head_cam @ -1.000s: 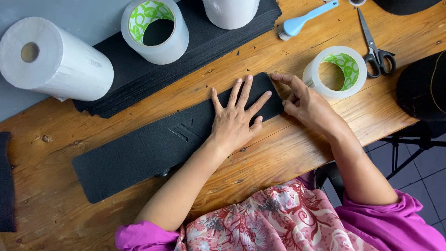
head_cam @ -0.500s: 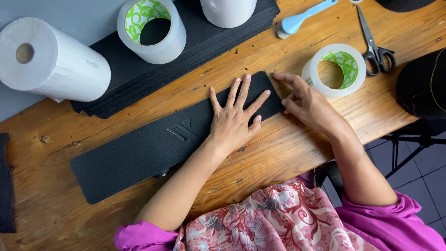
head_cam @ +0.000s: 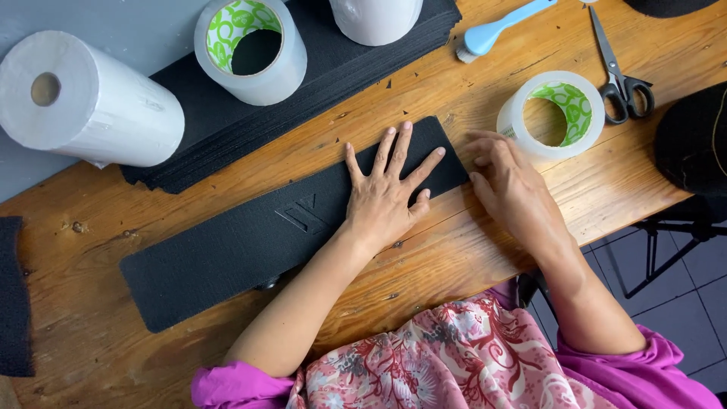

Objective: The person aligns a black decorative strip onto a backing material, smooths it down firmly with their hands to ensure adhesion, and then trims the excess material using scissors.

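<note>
- Head view: the left hand [head_cam: 382, 198] lies flat, fingers spread, pressing the long black strip [head_cam: 250, 238] onto the wooden table [head_cam: 454, 261].
- The right hand [head_cam: 509, 185], fingers curled together, touches the strip's end at three o'clock.
- A clear tape roll [head_cam: 554, 113] stands just beyond, at one o'clock.
- No tape shows on the strip, so taping looks not yet done.

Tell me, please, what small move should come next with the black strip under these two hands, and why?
Probably lift the strip's right end with the right hand. The left hand already lies flat, fingers spread, pinning the black strip to the wooden table, while the right fingertips curl at that end beside the tape roll.
</note>
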